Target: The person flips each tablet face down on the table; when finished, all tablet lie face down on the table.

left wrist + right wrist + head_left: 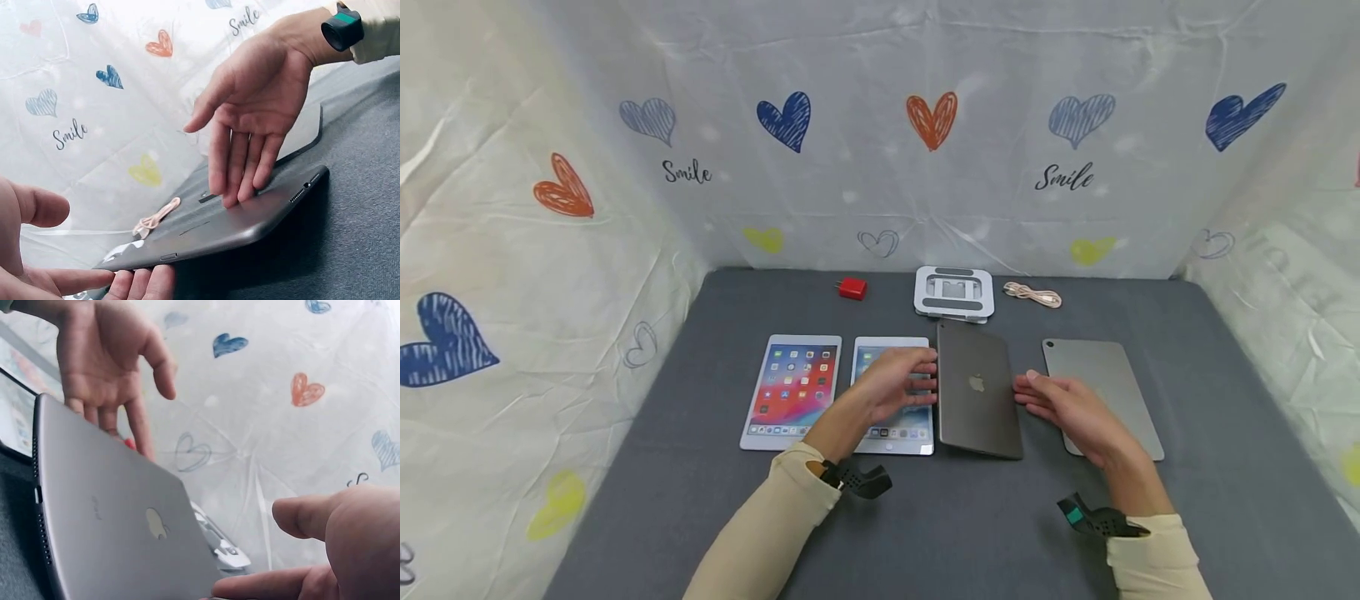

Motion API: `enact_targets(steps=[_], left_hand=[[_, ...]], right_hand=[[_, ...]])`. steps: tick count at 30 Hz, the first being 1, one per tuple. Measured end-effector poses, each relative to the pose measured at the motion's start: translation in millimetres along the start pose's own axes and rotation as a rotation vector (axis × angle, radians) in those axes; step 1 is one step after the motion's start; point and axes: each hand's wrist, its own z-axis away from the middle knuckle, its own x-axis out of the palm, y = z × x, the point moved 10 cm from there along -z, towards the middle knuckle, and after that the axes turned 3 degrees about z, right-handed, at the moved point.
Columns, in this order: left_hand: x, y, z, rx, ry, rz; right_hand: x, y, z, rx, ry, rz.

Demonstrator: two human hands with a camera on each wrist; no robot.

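A dark grey tablet [977,417] with an apple logo on its back stands tilted, screen side down, its left edge raised. My left hand [889,385] has its fingers extended against that raised edge, with the fingertips [161,282] below it and the thumb held away. Palm turned inward, my right hand [1075,410] is at the tablet's right edge, its fingers straight. Under the left hand a white tablet [910,446] lies screen up, partly hidden. Close behind the right hand a silver tablet [1108,375] lies back up.
Another white tablet [793,383] with a lit home screen lies at the left. Along the back are a red charger plug [852,288], a folded silver stand [955,310] and a bundled pale cable [1033,294]. A printed cloth [850,192] hangs behind the grey table [970,533].
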Motion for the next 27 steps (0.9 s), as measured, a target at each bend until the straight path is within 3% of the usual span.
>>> enact_targets(steps=[15,27], left_hand=[[23.0,-11.0,-15.5,-0.037,-0.007,-0.008],[32.0,-13.6,-20.6,-0.059,-0.002,-0.093]], right_hand=[[-17.5,8.7,11.5,0.067,0.060,0.098],[-21.1,10.2,14.0,0.101,0.089,0.111]])
